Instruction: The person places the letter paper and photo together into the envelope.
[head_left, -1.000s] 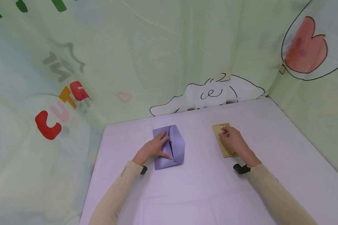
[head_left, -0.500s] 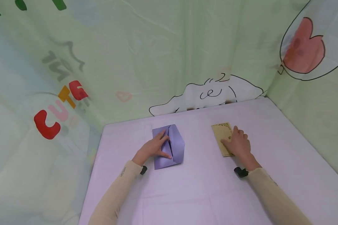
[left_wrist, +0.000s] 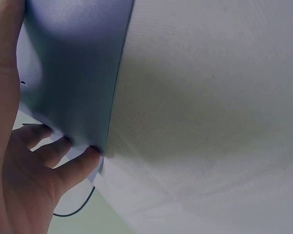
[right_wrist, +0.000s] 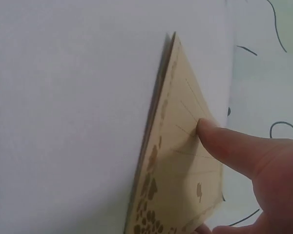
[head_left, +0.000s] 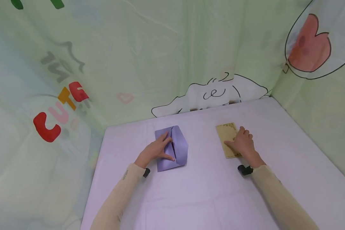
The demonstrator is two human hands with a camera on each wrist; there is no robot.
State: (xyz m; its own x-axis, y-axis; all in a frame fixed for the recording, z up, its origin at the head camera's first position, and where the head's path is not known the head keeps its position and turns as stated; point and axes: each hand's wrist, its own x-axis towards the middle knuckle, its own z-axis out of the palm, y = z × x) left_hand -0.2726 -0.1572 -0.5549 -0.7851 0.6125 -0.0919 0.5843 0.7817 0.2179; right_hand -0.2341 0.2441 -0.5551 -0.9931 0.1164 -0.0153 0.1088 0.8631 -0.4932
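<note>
A purple envelope (head_left: 180,147) lies on the table with its flap toward the right and a dark slit open along it. My left hand (head_left: 155,151) rests on it, fingers and thumb spread on either side of the slit. In the left wrist view the fingertips touch the envelope (left_wrist: 78,83) near one end. To the right lies a tan card (head_left: 225,135) with brown printed decoration. My right hand (head_left: 244,143) grips its right side, thumb on the upper face. In the right wrist view the thumb presses the lined card (right_wrist: 180,156); the other fingers are mostly hidden.
A pale lilac cloth covers the table (head_left: 189,198). Behind it and at both sides hang printed pale green curtains (head_left: 149,64). Bare cloth separates the envelope from the card.
My right hand has shifted from over the middle of the card to its right edge, fingers opening out and thumb settling on the card. My left hand and the envelope stay put.
</note>
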